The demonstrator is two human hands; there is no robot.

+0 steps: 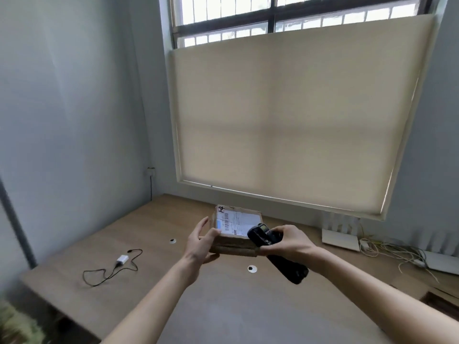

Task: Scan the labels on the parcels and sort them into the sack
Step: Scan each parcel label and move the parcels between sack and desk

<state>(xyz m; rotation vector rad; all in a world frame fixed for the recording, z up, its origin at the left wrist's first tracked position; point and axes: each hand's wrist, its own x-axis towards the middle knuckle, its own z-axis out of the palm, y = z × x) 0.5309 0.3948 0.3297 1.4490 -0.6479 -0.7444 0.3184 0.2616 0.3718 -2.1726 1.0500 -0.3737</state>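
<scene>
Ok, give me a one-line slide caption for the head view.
Left hand holds a parcel while the right hand aims a scanner at its label.

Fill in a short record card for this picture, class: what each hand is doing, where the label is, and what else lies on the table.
left hand: left hand holds the cardboard parcel by its left end, above the table
right hand: right hand grips a black scanner, its head over the parcel
label: white label on the parcel's top face
also on table: white charger with black cable, left; white cables, right
sack: not in view
</scene>
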